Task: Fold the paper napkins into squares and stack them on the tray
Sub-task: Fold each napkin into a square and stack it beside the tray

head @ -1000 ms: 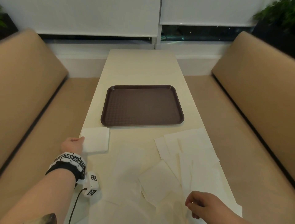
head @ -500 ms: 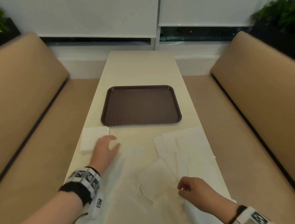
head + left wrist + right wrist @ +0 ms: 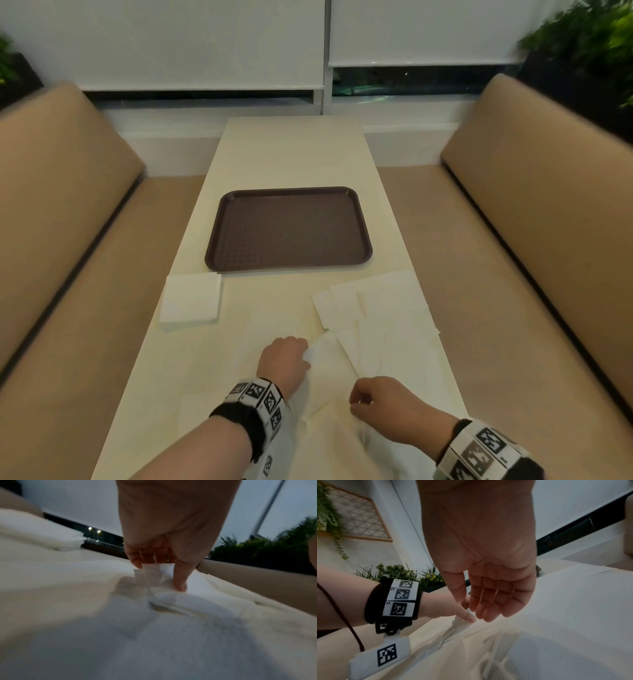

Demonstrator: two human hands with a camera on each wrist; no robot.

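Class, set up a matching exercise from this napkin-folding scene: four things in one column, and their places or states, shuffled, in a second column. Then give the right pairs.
Things:
1. tray
2. folded napkins
3. left hand
4. right hand

States:
A. pinches the corner of a loose napkin
B. fingers loosely curled, holding nothing
C. dark brown, nothing on it
D. a white pile beside the tray's near left corner

Pairs: 1-C, 2-D, 3-A, 4-B

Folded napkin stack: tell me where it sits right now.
In the head view, the folded napkin stack lies on the table's left edge, just off the near left corner of the tray, untouched by either hand.
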